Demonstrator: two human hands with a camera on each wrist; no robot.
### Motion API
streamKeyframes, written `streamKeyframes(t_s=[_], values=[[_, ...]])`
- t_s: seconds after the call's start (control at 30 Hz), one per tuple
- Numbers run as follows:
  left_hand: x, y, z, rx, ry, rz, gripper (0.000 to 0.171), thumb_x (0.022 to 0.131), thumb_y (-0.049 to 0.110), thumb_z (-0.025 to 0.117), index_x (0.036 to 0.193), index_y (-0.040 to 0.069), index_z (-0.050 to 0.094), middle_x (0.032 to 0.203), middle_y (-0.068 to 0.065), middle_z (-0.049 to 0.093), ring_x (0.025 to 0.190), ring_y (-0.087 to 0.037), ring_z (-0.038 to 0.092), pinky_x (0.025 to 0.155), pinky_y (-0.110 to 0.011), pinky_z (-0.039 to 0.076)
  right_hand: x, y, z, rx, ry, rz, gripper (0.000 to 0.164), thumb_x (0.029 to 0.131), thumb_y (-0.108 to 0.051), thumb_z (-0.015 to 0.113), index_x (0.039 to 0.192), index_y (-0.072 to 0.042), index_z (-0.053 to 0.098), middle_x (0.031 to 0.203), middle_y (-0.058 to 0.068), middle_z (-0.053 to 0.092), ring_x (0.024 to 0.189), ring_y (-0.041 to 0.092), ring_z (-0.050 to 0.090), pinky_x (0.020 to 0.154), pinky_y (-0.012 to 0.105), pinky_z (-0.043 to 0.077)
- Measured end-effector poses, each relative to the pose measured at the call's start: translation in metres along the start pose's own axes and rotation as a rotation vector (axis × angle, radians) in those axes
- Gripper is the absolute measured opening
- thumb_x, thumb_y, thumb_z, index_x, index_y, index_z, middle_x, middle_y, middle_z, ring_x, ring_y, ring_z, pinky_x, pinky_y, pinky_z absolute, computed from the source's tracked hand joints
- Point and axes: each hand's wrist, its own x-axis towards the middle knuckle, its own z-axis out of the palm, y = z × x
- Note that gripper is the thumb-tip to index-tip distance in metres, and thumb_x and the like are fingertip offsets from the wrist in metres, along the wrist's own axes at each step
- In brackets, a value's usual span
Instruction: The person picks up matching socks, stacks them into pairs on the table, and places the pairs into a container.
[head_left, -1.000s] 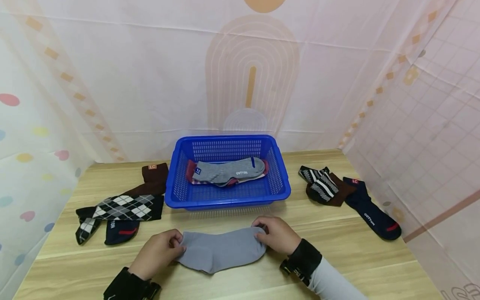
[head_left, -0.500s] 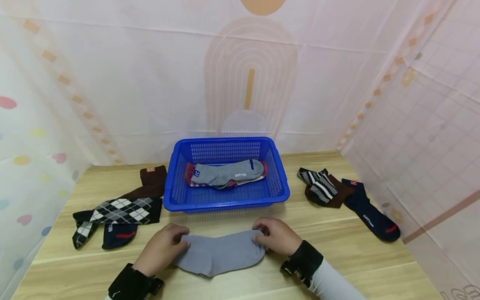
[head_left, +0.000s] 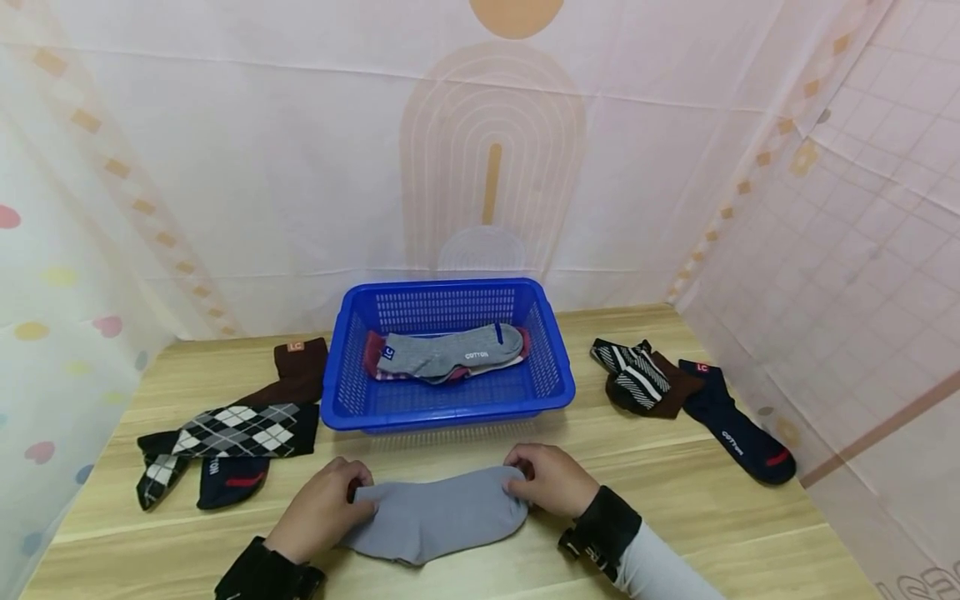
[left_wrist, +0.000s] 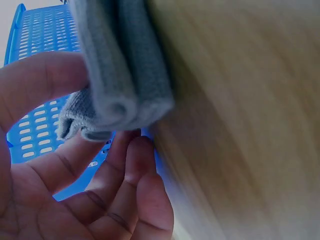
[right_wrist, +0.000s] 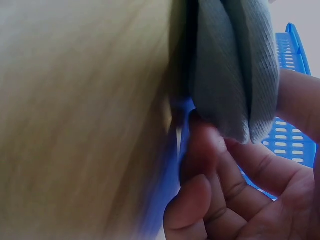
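Our left hand point(head_left: 318, 512) and right hand point(head_left: 555, 483) are pinching opposite ends of the grey socks point(head_left: 442, 512), seemingly a stacked pair, toward the worktop's point(head_left: 750, 542) near edge. We are probably lining them up; the next move is likely calling for a level two-handed lift into the blue basket point(head_left: 450, 413) near the far edge.

"LC" and "COTTON" are read on a grey sock point(head_left: 435, 353) beyond the grip, a navy sock point(head_left: 729, 421) rightward; "LC", a brown sock point(head_left: 298, 378) leftward.
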Motion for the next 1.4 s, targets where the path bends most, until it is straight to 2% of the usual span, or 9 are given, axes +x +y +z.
streamKeyframes(t_s=[0.23, 0.4, 0.6, 0.8, 1.0, 1.17, 1.27, 1.4], values=[[-0.004, 0.004, -0.002, -0.060, -0.013, -0.052, 0.025, 0.078, 0.013, 0.079, 0.092, 0.011, 0.059, 0.072, 0.000, 0.051, 0.068, -0.015, 0.048, 0.059, -0.028, 0.035, -0.001, 0.000, 0.001, -0.023, -0.005, -0.006, 0.007, 0.090, -0.019, 0.073, 0.095, -0.017, 0.070, 0.081, -0.007, 0.060, 0.073, 0.007, 0.053, 0.064, 0.024, 0.044], [-0.009, 0.009, -0.009, -0.066, -0.004, -0.026, 0.021, 0.080, 0.014, 0.078, 0.092, 0.012, 0.060, 0.077, 0.001, 0.056, 0.072, -0.014, 0.050, 0.061, -0.027, 0.039, -0.002, -0.001, -0.001, -0.017, -0.007, -0.029, 0.004, 0.091, -0.017, 0.072, 0.093, -0.017, 0.068, 0.081, -0.007, 0.059, 0.073, 0.007, 0.053, 0.064, 0.024, 0.044], [-0.015, 0.015, -0.023, -0.059, 0.002, -0.005, 0.015, 0.086, 0.017, 0.077, 0.096, 0.014, 0.066, 0.088, 0.003, 0.066, 0.081, -0.011, 0.057, 0.072, -0.030, 0.048, -0.007, -0.002, -0.008, -0.013, 0.014, -0.060, 0.004, 0.093, -0.017, 0.070, 0.092, -0.019, 0.066, 0.082, -0.008, 0.059, 0.075, 0.007, 0.054, 0.065, 0.024, 0.046], [-0.026, 0.021, -0.036, -0.058, 0.045, 0.037, 0.014, 0.089, 0.020, 0.076, 0.099, 0.017, 0.066, 0.100, 0.003, 0.072, 0.094, -0.014, 0.066, 0.079, -0.038, 0.055, -0.017, -0.012, -0.014, -0.017, 0.128, -0.129, 0.006, 0.093, -0.016, 0.071, 0.094, -0.018, 0.066, 0.091, -0.007, 0.060, 0.083, 0.006, 0.055, 0.072, 0.022, 0.048], [-0.037, 0.034, -0.049, -0.078, 0.131, 0.101, 0.014, 0.092, 0.020, 0.073, 0.104, 0.019, 0.065, 0.111, -0.002, 0.073, 0.108, -0.024, 0.069, 0.089, -0.049, 0.056, -0.028, -0.026, -0.022, -0.014, 0.277, -0.217, 0.013, 0.091, -0.011, 0.071, 0.097, -0.021, 0.066, 0.097, -0.008, 0.061, 0.090, 0.006, 0.059, 0.077, 0.025, 0.054], [-0.038, 0.044, -0.062, -0.072, 0.223, 0.150, 0.017, 0.093, 0.019, 0.074, 0.107, 0.020, 0.065, 0.114, -0.004, 0.074, 0.109, -0.029, 0.070, 0.090, -0.055, 0.055, -0.031, -0.037, -0.032, -0.023, 0.412, -0.333, 0.019, 0.089, -0.004, 0.071, 0.101, -0.018, 0.066, 0.102, -0.005, 0.065, 0.093, 0.012, 0.062, 0.080, 0.027, 0.056], [-0.036, 0.051, -0.072, -0.089, 0.265, 0.178, 0.017, 0.094, 0.020, 0.072, 0.109, 0.021, 0.064, 0.114, -0.003, 0.074, 0.109, -0.028, 0.070, 0.088, -0.053, 0.056, -0.030, -0.044, -0.041, -0.003, 0.460, -0.376, 0.020, 0.090, -0.001, 0.068, 0.105, -0.014, 0.064, 0.108, -0.001, 0.069, 0.096, 0.012, 0.064, 0.082, 0.028, 0.057], [-0.027, 0.058, -0.083, -0.131, 0.331, 0.238, 0.016, 0.098, 0.025, 0.068, 0.112, 0.021, 0.063, 0.108, 0.001, 0.073, 0.104, -0.020, 0.069, 0.081, -0.038, 0.057, -0.025, -0.055, -0.056, 0.036, 0.471, -0.380, 0.017, 0.095, -0.002, 0.064, 0.107, -0.013, 0.061, 0.106, 0.002, 0.071, 0.094, 0.010, 0.066, 0.081, 0.028, 0.058]])
